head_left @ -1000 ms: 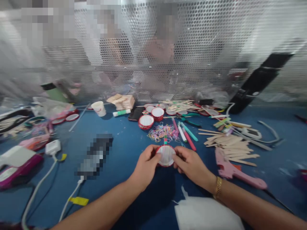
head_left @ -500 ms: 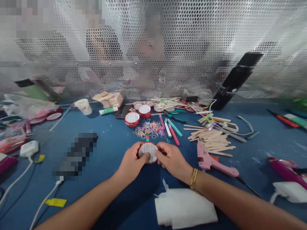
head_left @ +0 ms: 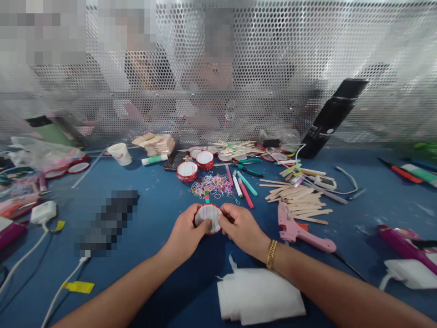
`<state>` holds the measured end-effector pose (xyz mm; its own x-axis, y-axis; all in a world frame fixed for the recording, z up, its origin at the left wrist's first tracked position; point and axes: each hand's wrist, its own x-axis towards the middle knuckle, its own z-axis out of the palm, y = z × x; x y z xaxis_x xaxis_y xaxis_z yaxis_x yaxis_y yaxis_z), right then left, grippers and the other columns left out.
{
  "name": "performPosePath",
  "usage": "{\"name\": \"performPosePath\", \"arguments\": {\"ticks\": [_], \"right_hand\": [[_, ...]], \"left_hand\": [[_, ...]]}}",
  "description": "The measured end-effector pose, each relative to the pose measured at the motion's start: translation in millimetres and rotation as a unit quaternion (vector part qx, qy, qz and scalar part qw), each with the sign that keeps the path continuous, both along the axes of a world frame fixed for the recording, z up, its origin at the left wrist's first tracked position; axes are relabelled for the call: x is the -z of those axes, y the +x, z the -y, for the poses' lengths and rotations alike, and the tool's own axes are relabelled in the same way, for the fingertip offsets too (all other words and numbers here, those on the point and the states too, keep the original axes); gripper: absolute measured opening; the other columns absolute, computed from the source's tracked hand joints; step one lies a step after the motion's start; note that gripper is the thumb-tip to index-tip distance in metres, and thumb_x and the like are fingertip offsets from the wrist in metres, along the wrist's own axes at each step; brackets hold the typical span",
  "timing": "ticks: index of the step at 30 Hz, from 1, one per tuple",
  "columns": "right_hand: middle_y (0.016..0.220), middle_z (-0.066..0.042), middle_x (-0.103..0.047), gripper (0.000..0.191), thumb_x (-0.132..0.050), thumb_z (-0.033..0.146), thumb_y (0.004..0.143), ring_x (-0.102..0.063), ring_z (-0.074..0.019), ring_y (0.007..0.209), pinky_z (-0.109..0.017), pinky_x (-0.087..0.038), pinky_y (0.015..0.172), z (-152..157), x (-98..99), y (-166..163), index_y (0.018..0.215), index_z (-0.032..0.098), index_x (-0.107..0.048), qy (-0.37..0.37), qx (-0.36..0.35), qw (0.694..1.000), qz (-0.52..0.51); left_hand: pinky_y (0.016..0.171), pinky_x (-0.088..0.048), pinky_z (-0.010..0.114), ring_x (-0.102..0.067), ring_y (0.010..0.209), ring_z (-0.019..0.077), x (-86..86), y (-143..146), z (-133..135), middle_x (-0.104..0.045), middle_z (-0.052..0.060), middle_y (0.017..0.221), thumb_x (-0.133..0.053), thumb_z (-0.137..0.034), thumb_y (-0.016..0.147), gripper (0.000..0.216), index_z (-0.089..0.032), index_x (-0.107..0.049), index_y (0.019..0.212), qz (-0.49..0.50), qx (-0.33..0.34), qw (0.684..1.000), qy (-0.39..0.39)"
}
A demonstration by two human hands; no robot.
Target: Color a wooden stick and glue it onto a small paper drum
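Between my hands is a round white disc with a red rim (head_left: 212, 214); a coloured stick with green and red bands (head_left: 206, 197) juts from its far edge. My left hand (head_left: 189, 226) grips the disc's left side, thumb lying on its face. On the right side my right hand (head_left: 241, 224) pinches the rim with thumb and fingers. Beyond the disc lies a tangle of small coloured rubber bands (head_left: 213, 186). Two stacks of similar red-rimmed discs (head_left: 187, 169) stand behind that. The underside of the held disc is hidden.
Right of my hands lie a pink glue gun (head_left: 303, 234), wooden craft sticks (head_left: 300, 200) and several markers (head_left: 246, 192). White folded cloth or paper (head_left: 261, 296) is near the front. A white cup (head_left: 120, 154) and black bottle (head_left: 332, 118) stand before a perforated metal screen (head_left: 273, 59).
The view has shifted slightly. Both hands keep their hold on the disc, and its stick leans a little more to the left. Nothing has been let go.
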<state>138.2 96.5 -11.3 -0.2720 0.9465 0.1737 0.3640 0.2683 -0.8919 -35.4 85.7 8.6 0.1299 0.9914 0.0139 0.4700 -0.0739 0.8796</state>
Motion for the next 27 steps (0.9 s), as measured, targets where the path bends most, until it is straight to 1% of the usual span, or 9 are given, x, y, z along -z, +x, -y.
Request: {"name": "performPosePath", "arguments": {"ticks": [3, 5, 8, 11, 16, 22, 27], "right_hand": [[0.053, 0.006, -0.053, 0.02, -0.05, 0.024, 0.087, -0.046, -0.009, 0.047, -0.021, -0.034, 0.049, 0.0, 1.0, 0.1, 0.068, 0.022, -0.048, -0.009, 0.0, 1.0, -0.019], [0.053, 0.006, -0.052, 0.02, -0.05, 0.024, 0.087, -0.046, -0.0089, 0.046, -0.021, -0.034, 0.049, 0.3, 1.8, 0.2, 0.067, 0.023, -0.047, -0.011, 0.003, 1.0, -0.021], [0.053, 0.006, -0.051, 0.023, -0.05, 0.026, 0.088, -0.045, -0.0089, 0.046, -0.021, -0.033, 0.049, 1.2, 2.6, 0.4, 0.066, 0.023, -0.044, -0.006, 0.01, 1.0, -0.014], [0.053, 0.006, -0.05, 0.024, -0.049, 0.028, 0.089, -0.045, -0.0092, 0.047, -0.021, -0.034, 0.049, 2.6, 2.6, 0.7, 0.066, 0.023, -0.045, -0.003, 0.004, 1.0, -0.006], [0.054, 0.006, -0.05, 0.024, -0.049, 0.028, 0.089, -0.046, -0.0095, 0.049, -0.021, -0.034, 0.05, 4.0, 1.9, 0.7, 0.065, 0.022, -0.046, 0.009, -0.008, 1.0, 0.013], [0.055, 0.006, -0.05, 0.025, -0.047, 0.03, 0.091, -0.046, -0.0103, 0.05, -0.022, -0.034, 0.05, 1.2, 3.0, -0.4, 0.067, 0.023, -0.047, 0.0, -0.004, 1.0, 0.005], [0.058, 0.005, -0.049, 0.027, -0.048, 0.032, 0.092, -0.045, -0.0109, 0.054, -0.023, -0.032, 0.053, 1.3, 5.2, -1.3, 0.067, 0.022, -0.046, 0.032, -0.008, 0.999, 0.032]], "left_hand": [[0.077, -0.046, 0.032, -0.059, 0.082, 0.0192, -1.3, 1.3, 0.1, -0.067, 0.002, 0.091, -0.058, -0.028, 0.075, 0.027, -0.018, -0.061, 0.1, 0.028, 0.013, 0.999, -0.011], [0.076, -0.046, 0.031, -0.059, 0.082, 0.0188, -2.1, 2.1, 0.8, -0.067, 0.001, 0.09, -0.059, -0.024, 0.073, 0.029, -0.018, -0.061, 0.101, 0.025, 0.016, 0.999, -0.011], [0.074, -0.045, 0.031, -0.059, 0.079, 0.0187, -2.4, 3.0, 2.7, -0.066, 0.001, 0.088, -0.059, -0.018, 0.072, 0.028, -0.017, -0.061, 0.099, 0.002, 0.006, 1.0, -0.006], [0.076, -0.045, 0.031, -0.059, 0.081, 0.0193, -2.0, 3.9, 4.7, -0.066, 0.002, 0.089, -0.06, -0.012, 0.07, 0.029, -0.017, -0.06, 0.098, -0.014, -0.011, 1.0, 0.002], [0.078, -0.045, 0.031, -0.059, 0.083, 0.0187, -2.2, 5.5, 6.9, -0.067, 0.001, 0.091, -0.062, -0.007, 0.068, 0.032, -0.017, -0.061, 0.098, -0.013, -0.027, 1.0, 0.001], [0.075, -0.045, 0.029, -0.059, 0.081, 0.0177, -1.3, 5.6, 5.4, -0.066, 0.0, 0.088, -0.061, -0.009, 0.071, 0.029, -0.018, -0.062, 0.099, 0.022, -0.027, 0.999, 0.001], [0.075, -0.047, 0.03, -0.06, 0.079, 0.0173, 3.6, 3.2, 2.1, -0.066, 0.001, 0.087, -0.058, -0.017, 0.077, 0.021, -0.018, -0.061, 0.097, 0.046, -0.022, 0.998, 0.028]]}}
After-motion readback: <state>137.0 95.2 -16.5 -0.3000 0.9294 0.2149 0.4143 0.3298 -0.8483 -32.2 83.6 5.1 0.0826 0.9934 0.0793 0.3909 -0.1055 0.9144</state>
